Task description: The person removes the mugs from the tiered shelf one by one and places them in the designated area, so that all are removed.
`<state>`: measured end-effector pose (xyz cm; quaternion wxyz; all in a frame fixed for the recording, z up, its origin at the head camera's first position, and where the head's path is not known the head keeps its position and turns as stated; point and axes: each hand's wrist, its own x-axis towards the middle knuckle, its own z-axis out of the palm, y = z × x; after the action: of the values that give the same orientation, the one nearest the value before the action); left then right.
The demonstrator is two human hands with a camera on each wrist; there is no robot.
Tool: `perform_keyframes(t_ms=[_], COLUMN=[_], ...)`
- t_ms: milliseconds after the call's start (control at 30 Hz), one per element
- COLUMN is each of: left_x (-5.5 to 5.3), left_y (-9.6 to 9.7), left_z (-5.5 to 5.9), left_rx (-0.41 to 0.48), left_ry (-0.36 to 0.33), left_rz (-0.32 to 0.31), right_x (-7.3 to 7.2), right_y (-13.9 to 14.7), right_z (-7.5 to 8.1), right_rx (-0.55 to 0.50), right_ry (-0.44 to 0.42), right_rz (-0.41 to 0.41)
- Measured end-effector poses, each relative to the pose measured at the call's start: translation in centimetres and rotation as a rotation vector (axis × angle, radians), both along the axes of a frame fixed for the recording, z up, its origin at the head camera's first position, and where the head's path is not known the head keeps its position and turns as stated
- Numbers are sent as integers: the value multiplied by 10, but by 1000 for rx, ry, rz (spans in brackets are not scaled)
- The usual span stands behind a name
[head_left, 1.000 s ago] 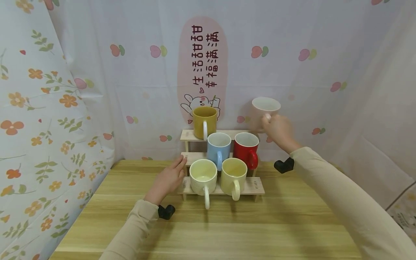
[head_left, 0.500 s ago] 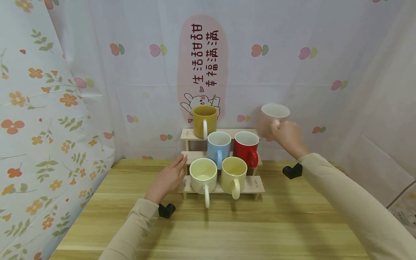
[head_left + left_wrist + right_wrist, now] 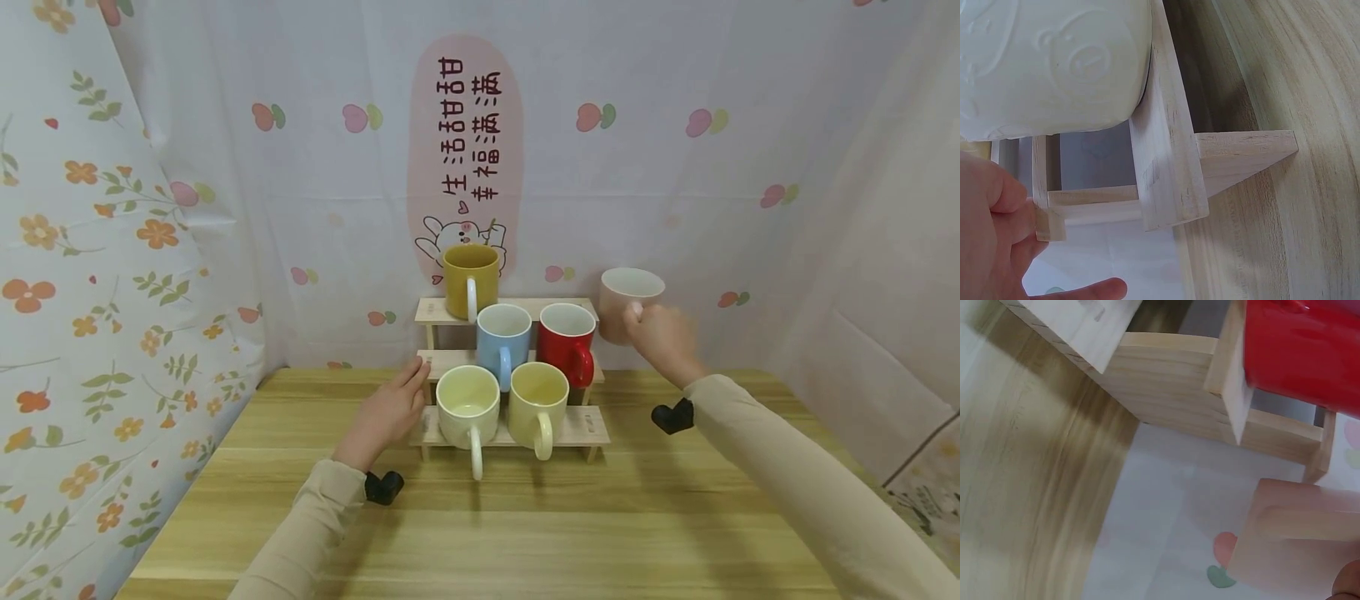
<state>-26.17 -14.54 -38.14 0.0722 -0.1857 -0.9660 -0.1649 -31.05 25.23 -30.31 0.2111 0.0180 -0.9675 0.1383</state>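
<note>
My right hand holds a pale pink mug by its handle, upright in the air just right of the rack's top tier. In the right wrist view that mug is apart from the rack, and only a fingertip shows. My left hand rests with extended fingers at the left end of the middle tier of a three-tier wooden rack. In the left wrist view its fingers touch the board end, with one digit pointing away from it.
A mustard mug stands on the top tier. Blue and red mugs occupy the middle tier. Below are a cream mug and a yellow mug. A patterned cloth hangs behind the wooden table.
My right hand has moved the pink mug slightly right and down, from above the top tier's right end to beside it. The left hand stays at the rack.
</note>
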Motion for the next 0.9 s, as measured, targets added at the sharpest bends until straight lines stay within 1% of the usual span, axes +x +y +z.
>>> perform_keyframes(t_ms=[133,267,367,500,567,733,900], left_x=[0,-1,-1,0,0,0,0], left_y=[0,0,0,1,1,0,0], left_z=[-1,-2,-2,-2,-2,-2,0], left_rx=[2,-1,-1,7,9,20,4], left_ry=[1,5,-2,-13,-14,-13,-42], left_rz=[-1,3,7,15,19,4,-2], right_x=[0,0,-1,-2,-2,-3,0], right_y=[-1,-1,0,1,1,2,3], right_z=[-7,-14,-20,-28,-32,-41,-52], right_rx=[-13,-20,-30,-33,-30,-33,-62], right_ry=[-26,-43,-74,-122,-127,-111,-137], right_rz=[-23,-27,-14,-18,-20,-12,1])
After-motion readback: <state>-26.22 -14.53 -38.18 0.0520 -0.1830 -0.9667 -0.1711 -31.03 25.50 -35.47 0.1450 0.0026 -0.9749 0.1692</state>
